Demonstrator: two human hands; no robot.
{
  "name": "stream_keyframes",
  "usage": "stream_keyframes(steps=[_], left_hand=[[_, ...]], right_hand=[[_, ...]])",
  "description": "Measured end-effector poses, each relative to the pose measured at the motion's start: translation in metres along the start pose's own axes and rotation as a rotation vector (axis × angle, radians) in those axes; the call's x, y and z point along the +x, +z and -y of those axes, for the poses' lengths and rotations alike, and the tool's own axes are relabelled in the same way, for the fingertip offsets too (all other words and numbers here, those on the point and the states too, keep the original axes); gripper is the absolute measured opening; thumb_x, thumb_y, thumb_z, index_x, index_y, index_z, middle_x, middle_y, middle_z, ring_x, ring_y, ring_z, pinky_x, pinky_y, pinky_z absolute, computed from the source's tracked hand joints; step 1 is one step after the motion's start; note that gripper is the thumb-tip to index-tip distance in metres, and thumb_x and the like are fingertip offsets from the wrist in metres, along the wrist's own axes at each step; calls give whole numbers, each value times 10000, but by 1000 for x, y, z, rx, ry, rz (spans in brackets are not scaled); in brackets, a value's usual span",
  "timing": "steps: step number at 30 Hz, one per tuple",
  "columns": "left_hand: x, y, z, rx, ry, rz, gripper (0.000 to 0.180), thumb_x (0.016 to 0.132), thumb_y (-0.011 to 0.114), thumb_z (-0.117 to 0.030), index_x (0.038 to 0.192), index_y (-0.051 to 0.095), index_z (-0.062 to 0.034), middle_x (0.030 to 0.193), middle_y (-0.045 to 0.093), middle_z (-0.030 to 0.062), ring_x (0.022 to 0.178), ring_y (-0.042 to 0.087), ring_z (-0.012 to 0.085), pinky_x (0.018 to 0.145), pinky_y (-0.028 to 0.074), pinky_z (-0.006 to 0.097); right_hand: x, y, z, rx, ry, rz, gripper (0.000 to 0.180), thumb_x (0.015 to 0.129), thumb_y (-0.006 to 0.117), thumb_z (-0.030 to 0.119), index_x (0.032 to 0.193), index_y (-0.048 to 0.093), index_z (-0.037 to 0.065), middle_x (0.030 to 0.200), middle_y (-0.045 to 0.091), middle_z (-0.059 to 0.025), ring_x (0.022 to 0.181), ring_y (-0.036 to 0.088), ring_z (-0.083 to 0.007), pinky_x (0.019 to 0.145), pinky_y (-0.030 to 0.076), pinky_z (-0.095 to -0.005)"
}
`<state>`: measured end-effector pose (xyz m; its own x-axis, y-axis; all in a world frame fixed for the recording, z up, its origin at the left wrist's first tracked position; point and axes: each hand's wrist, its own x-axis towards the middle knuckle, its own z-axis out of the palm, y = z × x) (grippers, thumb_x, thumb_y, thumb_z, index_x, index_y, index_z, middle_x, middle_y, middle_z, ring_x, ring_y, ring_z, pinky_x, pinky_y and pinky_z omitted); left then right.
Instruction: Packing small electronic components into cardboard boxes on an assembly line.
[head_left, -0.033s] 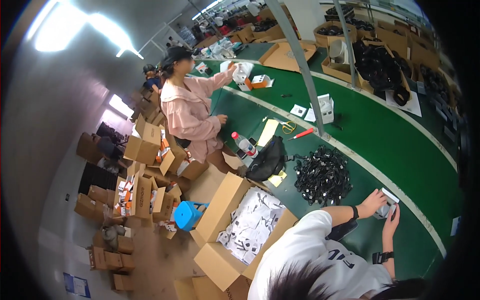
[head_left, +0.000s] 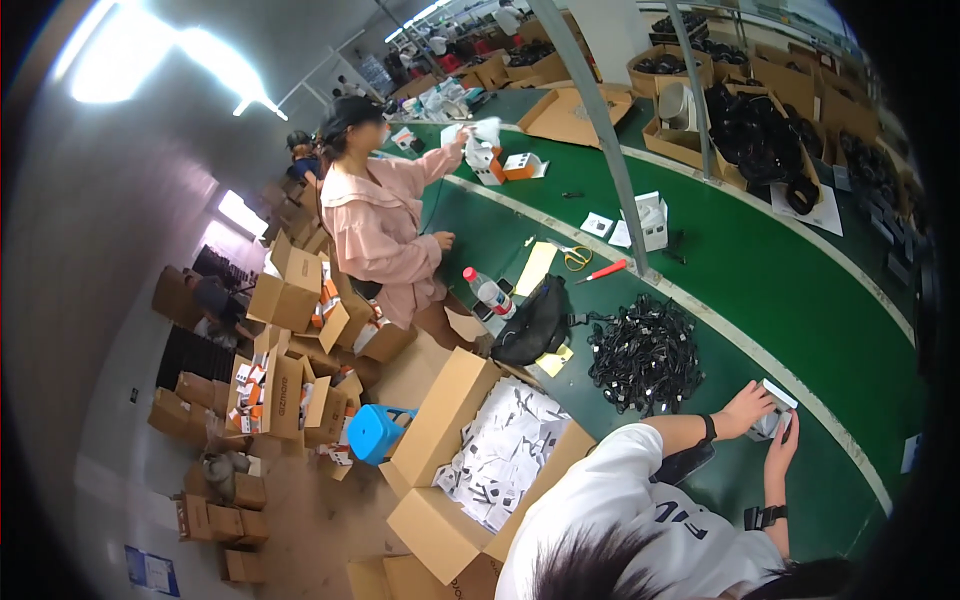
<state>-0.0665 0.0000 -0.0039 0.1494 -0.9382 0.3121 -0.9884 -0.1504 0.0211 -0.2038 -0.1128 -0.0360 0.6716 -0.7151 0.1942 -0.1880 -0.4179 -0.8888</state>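
A small white-and-grey carton with its flap raised stands at the right, over the green workbench. My left hand is closed on its left side, with a black band at the wrist. On the near right side my right hand holds the same carton, its fingers upright along the wall. The carton's inside is hidden from here. Left of my hands lies a heap of black cables with small connectors. A dark flat object rests on the bench under my left forearm.
A big carton of white paper packets stands to my left, beside a blue stool. Scissors, a red-handled tool, a bottle and a black bag lie beyond the cables. A metal post rises by the green conveyor.
The co-worker's raised hand has shifted slightly with a white bag, which changes shape above the conveyor. My hands stay on the carton, almost unmoved.
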Motion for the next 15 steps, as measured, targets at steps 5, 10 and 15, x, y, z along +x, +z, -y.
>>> stream_keyframes(steps=[5, 10, 15], left_hand=[[-11, -17, 8, -280, 146, -133, 228, 660, 601, -204, 877, 597, -133, 914, 497, 36, 972, 418, 221, 842, 297, 378], [-5, -25, 7, -479, 63, -99, 132, 699, 577, -230, 691, 615, -104, 871, 513, 35, 941, 422, 213, 821, 300, 380], [7, 5, 4, -381, 0, -78, 79, 649, 557, -121, 664, 611, -67, 836, 551, 64, 882, 471, 242, 797, 353, 355]], right_hand=[[-7, -3, 9, 0, 31, -9, 353, 889, 424, 92, 1220, 408, -28, 1195, 481, -167, 1089, 470, -247, 901, 358, -314], [-9, 0, 39, 3, -31, -85, 359, 895, 408, 97, 1235, 392, -16, 1197, 485, -169, 1085, 476, -242, 899, 357, -311], [-18, 9, 17, 90, 68, -123, 355, 897, 408, 92, 1242, 392, 12, 1225, 463, -145, 1086, 469, -216, 901, 361, -302]])
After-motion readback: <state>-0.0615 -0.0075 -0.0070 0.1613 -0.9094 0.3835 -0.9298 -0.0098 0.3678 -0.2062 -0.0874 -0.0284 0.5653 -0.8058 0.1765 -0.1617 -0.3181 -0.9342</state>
